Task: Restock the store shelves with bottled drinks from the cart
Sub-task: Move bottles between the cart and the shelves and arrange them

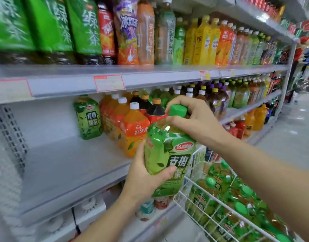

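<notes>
In a shop aisle, the left hand [145, 177] is wrapping the body of a green tea bottle [169, 154] and the right hand [194, 117] is curling round its neck, beside the white wire cart [199, 185], before a grey shelf [62, 165] bearing orange juice bottles [132, 131].

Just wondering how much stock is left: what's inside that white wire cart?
Green-capped tea bottles lie piled in the cart, same label as the held bottle. Whatever is under the top layer is covered, and part of the cart is out of frame.
</notes>
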A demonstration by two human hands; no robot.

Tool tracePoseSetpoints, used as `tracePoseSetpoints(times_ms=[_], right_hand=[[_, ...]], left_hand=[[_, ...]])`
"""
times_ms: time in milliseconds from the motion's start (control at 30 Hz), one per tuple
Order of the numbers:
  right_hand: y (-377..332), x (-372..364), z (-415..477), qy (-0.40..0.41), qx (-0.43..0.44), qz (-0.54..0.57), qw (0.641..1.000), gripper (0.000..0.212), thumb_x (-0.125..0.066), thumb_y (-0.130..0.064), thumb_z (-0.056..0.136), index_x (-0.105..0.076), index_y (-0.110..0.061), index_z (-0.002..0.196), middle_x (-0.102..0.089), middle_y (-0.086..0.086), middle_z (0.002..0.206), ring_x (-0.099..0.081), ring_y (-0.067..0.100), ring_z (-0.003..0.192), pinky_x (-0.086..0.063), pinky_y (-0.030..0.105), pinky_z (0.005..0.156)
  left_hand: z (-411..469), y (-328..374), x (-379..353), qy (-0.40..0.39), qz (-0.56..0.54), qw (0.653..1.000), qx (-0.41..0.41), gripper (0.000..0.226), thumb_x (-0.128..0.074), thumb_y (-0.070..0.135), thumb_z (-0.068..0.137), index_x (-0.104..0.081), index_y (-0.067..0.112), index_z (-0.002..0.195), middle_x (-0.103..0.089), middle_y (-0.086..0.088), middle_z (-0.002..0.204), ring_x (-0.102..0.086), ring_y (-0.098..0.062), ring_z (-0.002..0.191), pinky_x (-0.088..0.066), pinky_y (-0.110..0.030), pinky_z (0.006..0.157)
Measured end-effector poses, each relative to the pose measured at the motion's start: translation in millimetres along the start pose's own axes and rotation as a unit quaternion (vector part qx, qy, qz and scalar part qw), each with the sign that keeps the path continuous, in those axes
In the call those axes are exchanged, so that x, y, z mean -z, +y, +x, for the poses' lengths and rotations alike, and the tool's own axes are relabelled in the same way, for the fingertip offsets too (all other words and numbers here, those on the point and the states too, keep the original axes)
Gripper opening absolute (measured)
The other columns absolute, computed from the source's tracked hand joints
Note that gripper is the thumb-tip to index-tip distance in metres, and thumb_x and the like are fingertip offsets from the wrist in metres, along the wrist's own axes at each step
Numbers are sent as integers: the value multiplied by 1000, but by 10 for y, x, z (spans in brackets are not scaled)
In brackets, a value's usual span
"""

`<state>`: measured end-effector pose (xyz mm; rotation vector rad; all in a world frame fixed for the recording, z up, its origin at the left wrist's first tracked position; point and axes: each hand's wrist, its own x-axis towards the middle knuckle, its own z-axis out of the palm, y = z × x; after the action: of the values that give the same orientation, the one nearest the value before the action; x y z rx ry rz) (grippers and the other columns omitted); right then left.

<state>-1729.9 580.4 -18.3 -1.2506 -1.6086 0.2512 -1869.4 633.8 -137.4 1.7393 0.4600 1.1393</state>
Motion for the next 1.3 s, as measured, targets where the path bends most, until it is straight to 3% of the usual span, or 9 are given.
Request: tracePoseSetpoints(times_ms=[100, 200, 333, 467, 533, 600, 833, 1100, 1300], right_hand=[[-248, -140, 229, -14, 33, 57, 998, 13, -72, -11, 77, -62, -16, 83, -59, -2, 71, -54, 4, 62, -48, 19, 60], [-340, -196, 447, -38, 43, 74, 996, 11, -67, -30, 81, -62, -23, 87, -58, 12, 74, -55, 10, 67, -48, 28, 67], [163, -398, 617, -44, -18, -3, 999, 18, -61, -36, 87, -63, -19, 85, -62, -4, 75, -56, 6, 69, -47, 30, 71], [838, -735, 712, -68, -68, -158, 983, 57, -70, -31, 81, -46, -17, 132, -52, 4, 120, -51, 18, 110, -37, 17, 84], [1011, -922, 789, -72, -33, -221, 972, 71, -70, -32, 81, -35, -23, 141, -39, 17, 139, -32, 27, 133, -33, 28, 102], [1092, -1083, 864, -76, -26, -260, 962, 74, -68, -35, 81, -29, -30, 144, -27, 24, 147, -16, 32, 142, -25, 39, 111], [1169, -1168, 979, -94, -37, -303, 947, 75, -68, -49, 71, -36, -35, 138, -37, 17, 141, -31, 35, 132, -38, 47, 104], [1231, -1225, 903, -55, -15, -311, 949, 74, -67, -43, 71, -33, -38, 136, -27, 15, 146, -36, 34, 128, -42, 45, 100], [1228, -1234, 864, -47, -1, -328, 943, 74, -67, -43, 74, -30, -38, 138, -22, 13, 148, -31, 33, 131, -39, 40, 100]], left_hand=[[69, 194, 246, 95, 32, 994, -48, 71, -78, 45, 53, -46, 45, 116, -63, 22, 112, -59, 0, 106, -47, -15, 86], [94, 337, 526, 152, 89, 983, -58, 72, -81, 40, 57, -41, 47, 117, -57, 24, 116, -55, 6, 109, -45, -12, 90], [-69, 219, 877, 186, 153, 970, -24, 82, -85, 36, 60, -35, 43, 126, -52, 20, 124, -51, 4, 114, -42, -19, 96], [-91, -66, 1187, 207, 235, 950, -6, 91, -80, 55, 54, -36, 39, 131, -50, 12, 122, -47, -10, 117, -40, -37, 103], [-54, -183, 1316, 228, 265, 937, -5, 88, -75, 58, 52, -37, 41, 129, -49, 13, 115, -44, -14, 117, -38, -41, 103], [-3, -267, 1420, 244, 267, 932, 1, 86, -74, 58, 53, -39, 39, 129, -50, 11, 115, -41, -14, 116, -38, -39, 101], [300, -572, 1677, 286, 228, 929, 64, 75, -76, 42, 69, -38, 31, 133, -53, 3, 111, -34, -17, 118, -34, -28, 91], [590, -947, 1770, 258, 173, 940, 144, 95, -68, 67, 53, -27, 40, 134, -51, -1, 126, -46, -22, 122, -43, -42, 101], [856, -1019, 1856, 240, 244, 931, 129, 98, -76, 54, 59, -27, 22, 138, -46, -7, 129, -44, -27, 123, -38, -48, 105]])
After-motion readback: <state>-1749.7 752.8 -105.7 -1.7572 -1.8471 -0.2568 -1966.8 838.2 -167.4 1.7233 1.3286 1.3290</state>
